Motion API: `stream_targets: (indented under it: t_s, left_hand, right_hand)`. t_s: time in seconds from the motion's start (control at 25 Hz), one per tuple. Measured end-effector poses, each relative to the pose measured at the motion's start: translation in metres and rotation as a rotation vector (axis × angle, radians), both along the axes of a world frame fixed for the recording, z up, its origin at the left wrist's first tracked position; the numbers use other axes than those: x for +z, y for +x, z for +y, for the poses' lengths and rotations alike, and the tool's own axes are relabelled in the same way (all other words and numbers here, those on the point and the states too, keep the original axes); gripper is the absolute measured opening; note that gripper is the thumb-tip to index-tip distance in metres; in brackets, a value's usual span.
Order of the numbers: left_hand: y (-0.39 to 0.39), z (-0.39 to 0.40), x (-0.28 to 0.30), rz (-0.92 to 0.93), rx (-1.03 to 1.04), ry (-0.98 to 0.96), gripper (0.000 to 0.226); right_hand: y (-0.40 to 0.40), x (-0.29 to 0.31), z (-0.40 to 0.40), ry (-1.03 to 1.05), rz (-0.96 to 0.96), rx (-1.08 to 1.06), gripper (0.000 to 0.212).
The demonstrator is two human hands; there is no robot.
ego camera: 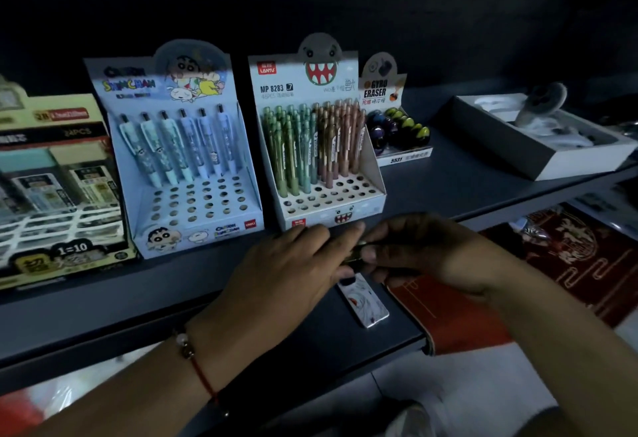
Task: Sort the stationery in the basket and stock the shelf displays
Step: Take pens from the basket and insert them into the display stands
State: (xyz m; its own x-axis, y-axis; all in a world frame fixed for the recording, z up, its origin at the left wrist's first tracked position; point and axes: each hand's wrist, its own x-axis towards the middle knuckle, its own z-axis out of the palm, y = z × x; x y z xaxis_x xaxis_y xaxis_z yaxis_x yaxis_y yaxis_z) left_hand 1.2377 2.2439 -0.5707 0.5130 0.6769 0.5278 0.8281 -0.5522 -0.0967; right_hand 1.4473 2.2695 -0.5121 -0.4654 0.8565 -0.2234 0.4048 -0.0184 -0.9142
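Both hands meet at 6 o'clock of the LANTU pencil display (331, 146). Right hand (424, 250) fingers clamped on a dark pen-like item (357, 251); left hand (293, 264) fingers straight, touching it. Dim light risks wrong-slot insertion or a drop.

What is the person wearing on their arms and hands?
Both arms are bare, with no sleeves showing and no gloves. The left hand has a thin red string bracelet on its wrist, with a pale round bead and a darker one. The right hand shows nothing on its wrist. I can see no rings.
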Motion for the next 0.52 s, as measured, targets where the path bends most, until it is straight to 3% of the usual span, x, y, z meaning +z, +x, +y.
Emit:
stream_targets:
  t_s: [0.28, 0.52]
  left_hand:
    - [0.027, -0.012, 0.001, -0.028, -0.012, -0.049, 0.057]
    - [0.027, -0.014, 0.008, -0.096, 0.032, -0.094, 0.054]
  right_hand:
    - [0.022, -0.001, -0.02, -0.093, 0.113, -0.389, 0.01]
    - [0.044, 0.01, -0.009, -0.174, 0.505, -0.721, 0.018]
